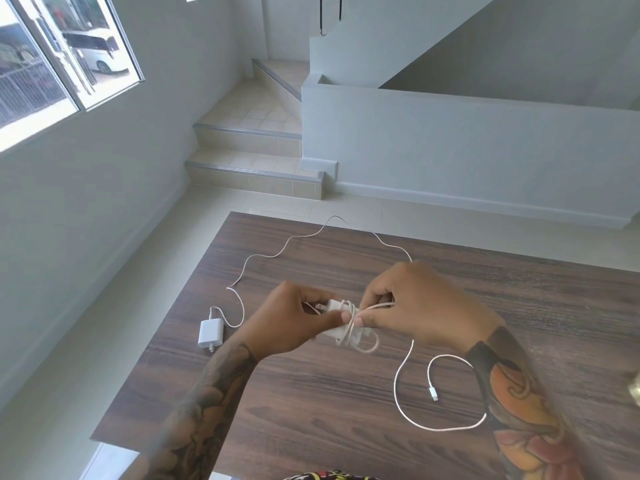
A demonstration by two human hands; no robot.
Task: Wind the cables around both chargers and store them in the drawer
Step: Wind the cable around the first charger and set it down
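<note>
My left hand (291, 320) grips a white charger (337, 308) above the dark wooden table (311, 393), prongs pointing left. A few turns of its white cable (401, 393) wrap the block. My right hand (412, 306) pinches that cable right beside the charger. The loose rest of it trails down to the right in a loop, ending in a plug (433, 393) on the table. A second white charger (210, 332) lies flat near the table's left edge. Its own cable (277, 254) snakes unwound across the far side of the table. No drawer is in view.
The table's left edge drops to a pale tiled floor (156, 265). Steps (252, 161) and a low white wall (450, 140) stand beyond the table's far edge. A window (62, 57) is at the upper left.
</note>
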